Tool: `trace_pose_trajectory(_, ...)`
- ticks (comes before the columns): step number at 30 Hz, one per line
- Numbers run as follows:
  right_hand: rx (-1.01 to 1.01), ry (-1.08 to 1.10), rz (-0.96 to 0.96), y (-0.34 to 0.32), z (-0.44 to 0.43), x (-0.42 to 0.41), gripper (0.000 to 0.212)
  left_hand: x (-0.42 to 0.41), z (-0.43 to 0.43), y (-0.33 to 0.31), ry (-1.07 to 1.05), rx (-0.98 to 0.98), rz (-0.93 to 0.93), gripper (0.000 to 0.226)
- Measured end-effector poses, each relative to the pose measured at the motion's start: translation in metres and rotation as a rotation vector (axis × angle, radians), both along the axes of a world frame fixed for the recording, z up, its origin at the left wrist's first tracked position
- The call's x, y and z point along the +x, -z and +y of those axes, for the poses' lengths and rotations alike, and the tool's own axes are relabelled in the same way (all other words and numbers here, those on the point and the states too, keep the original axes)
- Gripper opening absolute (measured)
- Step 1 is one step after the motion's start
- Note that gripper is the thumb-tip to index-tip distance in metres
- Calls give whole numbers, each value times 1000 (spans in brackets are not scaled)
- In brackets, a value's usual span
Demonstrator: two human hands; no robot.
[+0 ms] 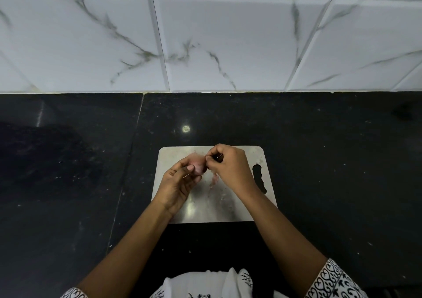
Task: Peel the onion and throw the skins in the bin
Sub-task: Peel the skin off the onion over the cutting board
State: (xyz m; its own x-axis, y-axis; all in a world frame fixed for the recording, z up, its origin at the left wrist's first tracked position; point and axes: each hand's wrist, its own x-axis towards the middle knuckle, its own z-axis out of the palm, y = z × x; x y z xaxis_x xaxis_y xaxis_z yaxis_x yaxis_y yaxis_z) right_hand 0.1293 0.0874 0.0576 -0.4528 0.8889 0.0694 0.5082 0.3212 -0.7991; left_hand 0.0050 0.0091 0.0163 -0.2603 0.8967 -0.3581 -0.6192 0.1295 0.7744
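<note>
Here the left hand [177,183] cups the onion [198,166] (right hand [228,164] pinching its skin).

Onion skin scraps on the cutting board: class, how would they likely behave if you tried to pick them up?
The skin scraps look thin and pale, so probably very light and floppy. Lying flat on the smooth board, they may cling or slide, needing a fingertip pinch.
</note>
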Motion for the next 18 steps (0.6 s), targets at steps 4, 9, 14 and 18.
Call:
trace_pose_trajectory(4,-297,-32,104,-2,3,-1,3,-2,0,0,2,-20,-85,30)
trace_pose_trajectory(9,-577,17,285,-7,8,2,9,-1,-1,3,-24,-29,-232,26)
trace_pose_trajectory(14,-705,131,417,-4,5,4,12,0,-2,6,-36,-31,-313,26)
trace_pose_trajectory(18,-780,235,529,-3,7,8,14,-4,-4,7,-35,-25,-401,30)
